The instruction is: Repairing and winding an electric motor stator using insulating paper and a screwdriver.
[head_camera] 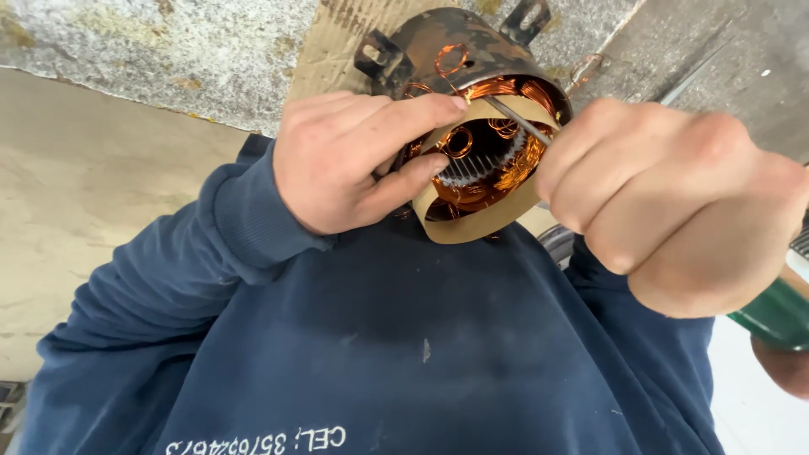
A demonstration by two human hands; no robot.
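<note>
Nearest the camera, at the right of the frame, the right hand (674, 202) was a tight fist, its fingers curled together around the green handle (775, 313) of a tool. The handle stuck out below the fist at the lower right edge, and a thin metal shaft (516, 120) ran from the fist up and left into the round motor housing (472, 126).

Just left of centre, the left hand (350, 160) gripped that housing. Its forefinger lay along the upper rim and its thumb pressed on the lower rim, pinching the tan paper liner (472, 229) that ringed the opening; the other fingers were folded under and mostly hidden.

The housing sat at the upper middle of the frame, open end tilted towards the camera. Inside it were loops and bundles of bright copper wire (506, 164), packed around the inner wall, with a strip of grey metal teeth (476, 168) showing at the bottom of the hollow. The outer shell was dark and rusty, with two small brackets at its far rim.

Below the hands a navy sweatshirt (379, 337) filled the lower frame. Beyond, a rough grey concrete surface (152, 50) crossed the upper left
</note>
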